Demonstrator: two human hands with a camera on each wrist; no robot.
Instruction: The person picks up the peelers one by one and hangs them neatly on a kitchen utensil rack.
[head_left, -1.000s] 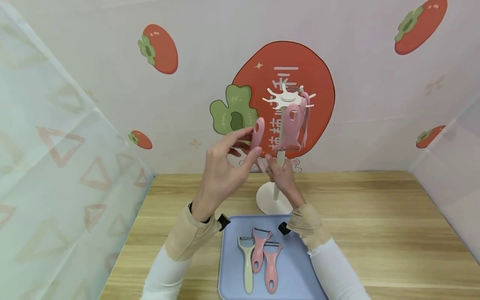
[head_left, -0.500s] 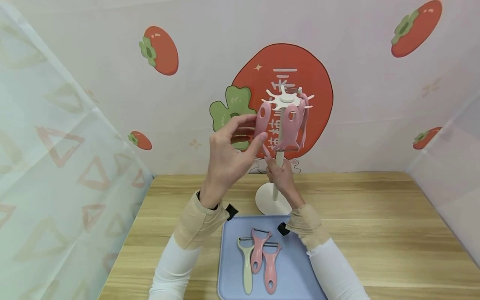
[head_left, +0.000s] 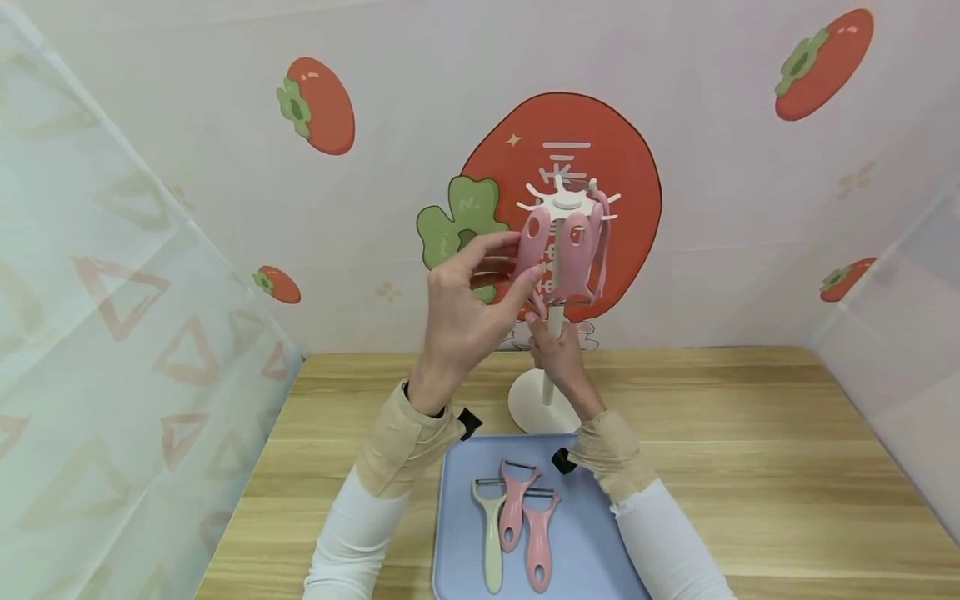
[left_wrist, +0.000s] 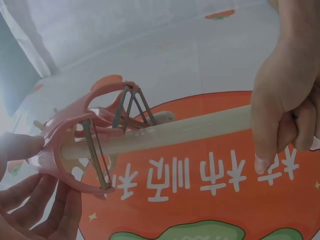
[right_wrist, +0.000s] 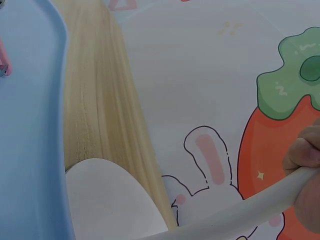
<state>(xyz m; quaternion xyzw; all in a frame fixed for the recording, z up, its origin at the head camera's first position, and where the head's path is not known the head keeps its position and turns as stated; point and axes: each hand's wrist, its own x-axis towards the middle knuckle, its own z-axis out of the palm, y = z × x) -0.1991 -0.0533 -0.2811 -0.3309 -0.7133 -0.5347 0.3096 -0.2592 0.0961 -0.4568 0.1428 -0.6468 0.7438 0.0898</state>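
A pink peeler [head_left: 532, 242] is pinched between thumb and fingers of my left hand [head_left: 468, 312], its holed handle end up beside the white rack's hooked top [head_left: 564, 202]. In the left wrist view that peeler's blade [left_wrist: 97, 155] hangs in front of the pole. More pink peelers [head_left: 576, 258] hang from the rack on its right side, blades down. My right hand [head_left: 561, 354] grips the rack's white pole [left_wrist: 195, 127] below them. In the right wrist view the pole [right_wrist: 240, 217] runs into the curled right hand [right_wrist: 307, 165].
The rack's round white base [head_left: 534, 402] stands on the wooden table [head_left: 735, 450]. In front of it lies a blue tray [head_left: 592, 542] holding a pale green peeler [head_left: 492, 542] and two pink peelers [head_left: 538, 550]. A printed cloth wall [head_left: 735, 200] stands behind.
My left hand has moved right and slightly up with the pink peeler, bringing its handle from apart to right at the rack's hooks. The right hand keeps its grip on the pole.
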